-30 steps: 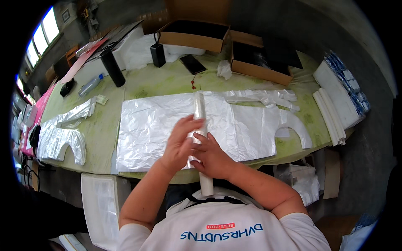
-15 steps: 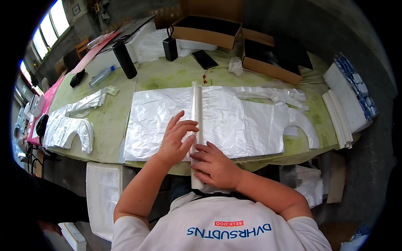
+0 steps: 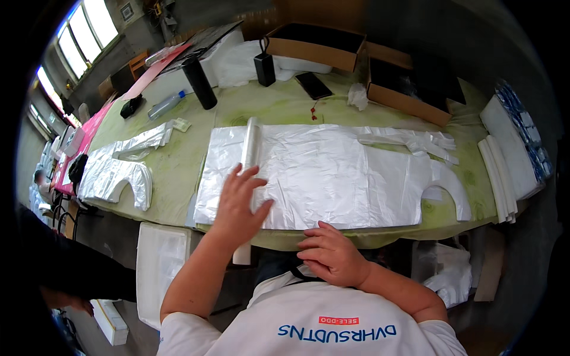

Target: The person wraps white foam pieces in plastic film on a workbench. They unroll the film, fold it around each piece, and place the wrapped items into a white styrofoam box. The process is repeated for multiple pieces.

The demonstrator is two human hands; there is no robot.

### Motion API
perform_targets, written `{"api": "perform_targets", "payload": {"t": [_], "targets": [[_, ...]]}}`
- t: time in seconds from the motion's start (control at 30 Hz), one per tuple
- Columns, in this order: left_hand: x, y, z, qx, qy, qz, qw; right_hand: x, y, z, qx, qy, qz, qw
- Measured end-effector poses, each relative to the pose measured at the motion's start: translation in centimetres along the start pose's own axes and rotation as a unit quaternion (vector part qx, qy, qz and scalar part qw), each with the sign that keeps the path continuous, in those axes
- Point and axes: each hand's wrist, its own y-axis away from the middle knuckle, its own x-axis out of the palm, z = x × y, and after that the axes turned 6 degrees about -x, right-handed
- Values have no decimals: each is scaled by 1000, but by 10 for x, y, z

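A long roll of clear white plastic film [image 3: 251, 142] lies across the left part of a flat white plastic sheet [image 3: 314, 172] on the table. That sheet has strap-like strips and a curved cutout at its right end. My left hand [image 3: 237, 207] is over the roll with its fingers spread, and covers its middle; whether the palm presses on it I cannot tell. The roll's near end sticks out past the table edge. Just off the sheet's front edge, my right hand [image 3: 333, 255] is held with loosely bent fingers and nothing visible in it.
Another white plastic piece [image 3: 119, 172] lies at the left. Behind stand a black cylinder [image 3: 199, 83], a bottle [image 3: 166, 105], a black box with a loop [image 3: 264, 68], a phone [image 3: 313, 86] and cardboard boxes [image 3: 404, 98]. White rolls [image 3: 497, 178] lie at the right; a person's dark sleeve [image 3: 77, 255] shows left.
The roll has moved left across the sheet, with my left hand staying at it. My right hand has come off the roll and moved right. The whole view has shifted slightly.
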Motion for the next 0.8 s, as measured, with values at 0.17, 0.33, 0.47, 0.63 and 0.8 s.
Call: {"api": "perform_targets", "payload": {"t": [0.17,0.33,0.47,0.63,0.8], "targets": [[-2,20,38,-126,-160,165,965,-2,6,2,7,-12,10,1000],[-19,25,87,-207,-191,75,956,-1,9,-2,23,-19,-18,999],[-20,23,78,-266,-206,127,933,-1,7,-1,3,-16,-9,1000],[-49,23,108,-364,-122,126,915,-1,12,-1,39,-33,-27,998],[-60,36,139,-341,58,35,938,-1,11,2,37,-39,-28,998]]}}
